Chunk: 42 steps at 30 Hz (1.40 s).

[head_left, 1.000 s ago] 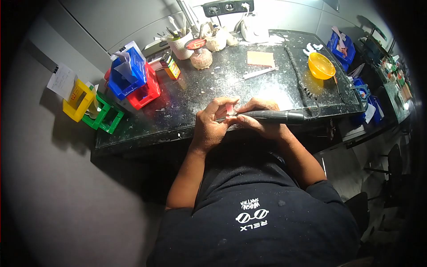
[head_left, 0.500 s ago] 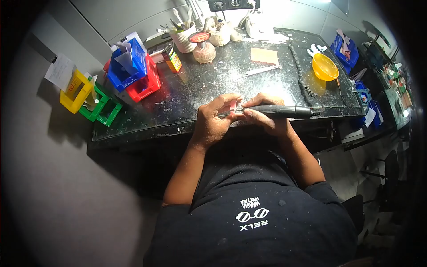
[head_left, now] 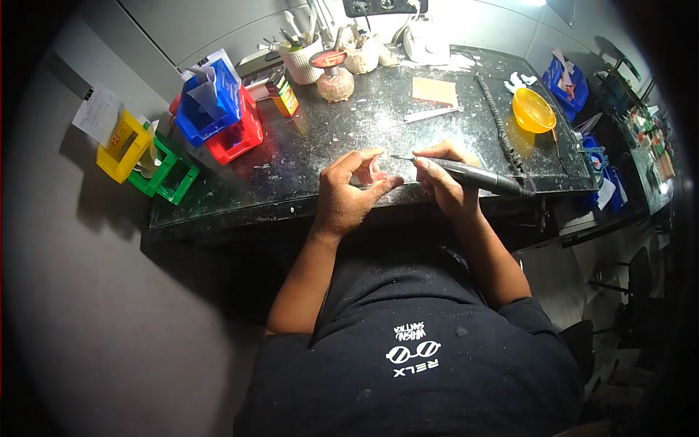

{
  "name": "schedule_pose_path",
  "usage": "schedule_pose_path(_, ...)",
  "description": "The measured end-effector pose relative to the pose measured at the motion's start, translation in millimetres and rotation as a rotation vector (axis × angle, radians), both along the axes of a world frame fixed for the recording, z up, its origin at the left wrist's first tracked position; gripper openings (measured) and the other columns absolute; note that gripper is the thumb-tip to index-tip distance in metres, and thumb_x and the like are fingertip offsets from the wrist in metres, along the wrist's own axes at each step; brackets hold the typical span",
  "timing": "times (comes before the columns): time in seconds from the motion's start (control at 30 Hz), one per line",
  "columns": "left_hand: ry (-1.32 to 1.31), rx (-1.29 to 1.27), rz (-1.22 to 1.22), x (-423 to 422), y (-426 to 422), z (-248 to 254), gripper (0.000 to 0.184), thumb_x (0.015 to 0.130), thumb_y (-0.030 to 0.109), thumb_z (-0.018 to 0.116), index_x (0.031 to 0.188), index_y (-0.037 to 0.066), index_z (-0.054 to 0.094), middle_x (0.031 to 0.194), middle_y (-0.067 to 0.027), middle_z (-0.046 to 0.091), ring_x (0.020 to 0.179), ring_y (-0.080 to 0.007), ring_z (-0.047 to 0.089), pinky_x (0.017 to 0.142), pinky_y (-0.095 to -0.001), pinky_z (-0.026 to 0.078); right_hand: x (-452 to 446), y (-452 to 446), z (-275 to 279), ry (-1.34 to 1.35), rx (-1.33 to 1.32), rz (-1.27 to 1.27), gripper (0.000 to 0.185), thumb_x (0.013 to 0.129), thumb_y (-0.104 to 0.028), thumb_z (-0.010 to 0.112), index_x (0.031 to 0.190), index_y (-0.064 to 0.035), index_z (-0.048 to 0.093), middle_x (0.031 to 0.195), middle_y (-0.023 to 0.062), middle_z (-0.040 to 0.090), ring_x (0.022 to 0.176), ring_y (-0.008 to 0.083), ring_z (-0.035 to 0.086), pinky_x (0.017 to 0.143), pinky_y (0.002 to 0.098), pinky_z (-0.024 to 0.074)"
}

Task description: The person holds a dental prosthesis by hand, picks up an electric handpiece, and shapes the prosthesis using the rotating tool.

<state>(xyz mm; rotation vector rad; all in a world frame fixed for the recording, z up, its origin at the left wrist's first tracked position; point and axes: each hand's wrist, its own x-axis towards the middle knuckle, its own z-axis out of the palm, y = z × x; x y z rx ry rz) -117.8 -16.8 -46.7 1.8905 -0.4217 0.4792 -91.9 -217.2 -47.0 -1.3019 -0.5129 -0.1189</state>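
Observation:
My left hand [head_left: 346, 193] is closed on a small, curved pink piece [head_left: 376, 173], seemingly a denture base, held between thumb and fingers over the bench's front edge. Fingers hide part of it. My right hand [head_left: 450, 182] grips a black rotary handpiece [head_left: 489, 178] like a pen. Its thin metal bur [head_left: 400, 156] points left towards the pink piece, with a small gap between them. A coiled black cord [head_left: 497, 120] runs from the handpiece's rear end to the back of the bench.
White dust coats the black bench [head_left: 262, 186]. Behind my hands lie an orange-tan sheet [head_left: 435, 91] and a white stick-like tool [head_left: 431, 114]. A yellow bowl [head_left: 534, 111] stands right; a glass burner [head_left: 335, 85], tool cup [head_left: 300, 65] and blue bin [head_left: 209, 105] stand left.
My right hand has drawn the handpiece back to the right and tilted it, so its tip has come away from the pink piece. My left hand has opened its grip slightly around the piece.

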Motion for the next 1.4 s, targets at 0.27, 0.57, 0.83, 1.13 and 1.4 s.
schedule_pose_path(0.27,0.047,0.007,0.056,2,0,-1,0.038,0.079,0.009,0.083,0.113,-0.001,0.068,0.089,-0.0038,0.066,0.078,-0.0084,0.063,0.070,-0.0237,0.052,-5,1,7,-0.163,-0.249,-0.184,0.013,0.086,-0.011,0.073,0.093,-0.0001,0.071,0.075,0.0087,0.069,0.064,0.0114,0.063,0.059,0.0251,0.0472)
schedule_pose_path(0.57,0.124,-0.192,-0.135,2,5,-3,0.039,0.100,0.029,0.058,0.124,-0.001,0.062,0.094,-0.0060,0.068,0.076,-0.0073,0.059,0.068,-0.0217,0.048,-6,0,9,-0.138,-0.218,-0.154,0.015,0.088,-0.012,0.072,0.096,0.0003,0.070,0.073,0.0063,0.068,0.061,0.0083,0.060,0.056,0.0232,0.0451)
schedule_pose_path(0.83,0.110,-0.519,-0.295,6,5,-9,0.037,0.097,0.039,0.060,0.098,0.006,0.043,0.101,-0.0180,0.066,0.076,-0.0123,0.062,0.066,-0.0239,0.050,-5,0,5,-0.096,-0.147,-0.122,0.015,0.088,-0.012,0.072,0.096,0.0004,0.070,0.073,0.0061,0.068,0.060,0.0081,0.060,0.055,0.0229,0.0448)
schedule_pose_path(1.13,0.051,-0.420,-0.238,3,14,-8,0.009,0.098,0.007,0.059,0.096,-0.002,0.059,0.114,-0.0176,0.065,0.086,-0.0171,0.065,0.074,-0.0280,0.055,-5,-1,5,-0.123,-0.155,-0.115,0.013,0.088,-0.010,0.072,0.096,0.0003,0.070,0.072,0.0056,0.067,0.059,0.0078,0.059,0.054,0.0219,0.0441)
schedule_pose_path(1.4,0.088,-0.654,-0.361,2,6,-6,0.029,0.099,0.021,0.059,0.115,0.000,0.047,0.125,-0.0313,0.059,0.110,-0.0423,0.064,0.088,-0.0453,0.058,-5,-1,8,-0.125,-0.178,-0.128,0.015,0.087,-0.011,0.072,0.096,0.0010,0.070,0.070,0.0059,0.067,0.057,0.0076,0.059,0.053,0.0222,0.0432)
